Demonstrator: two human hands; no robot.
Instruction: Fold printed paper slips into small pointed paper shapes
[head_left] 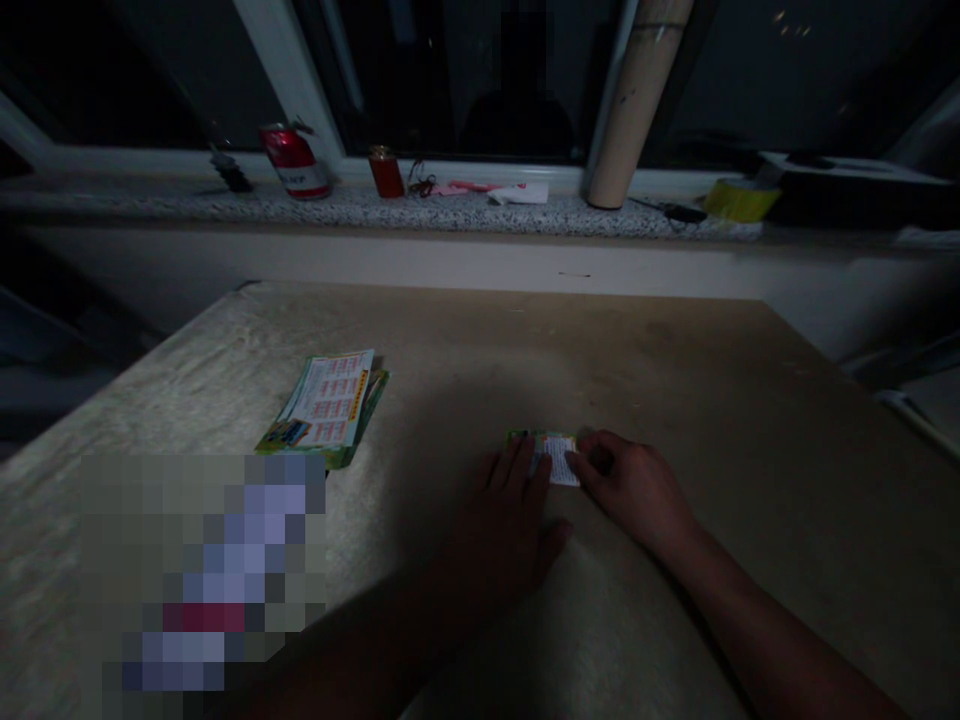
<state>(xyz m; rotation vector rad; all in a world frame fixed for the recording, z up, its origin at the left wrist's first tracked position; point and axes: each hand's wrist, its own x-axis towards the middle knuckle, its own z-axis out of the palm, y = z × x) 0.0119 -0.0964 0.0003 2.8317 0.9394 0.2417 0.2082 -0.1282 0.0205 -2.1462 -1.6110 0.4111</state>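
Note:
A small printed paper (561, 462), with dense text and a green edge, lies on the table in front of me. My left hand (514, 500) rests flat over its left part, fingers stretched out and thumb apart. At the paper's right edge, my right hand (634, 480) has thumb and forefinger closed on it. Whether the paper is folded is hard to make out in the dim light. To the left sits a loose stack of printed calendar sheets (330, 400), green-edged with red number grids, touched by neither hand.
A blurred-out bluish object lies on the table (675, 370) at lower left. Along the granite windowsill (345, 210) stand a red can (295, 163), an amber jar (386, 173), a tall cardboard tube (634, 110) and a yellow tape roll (739, 200).

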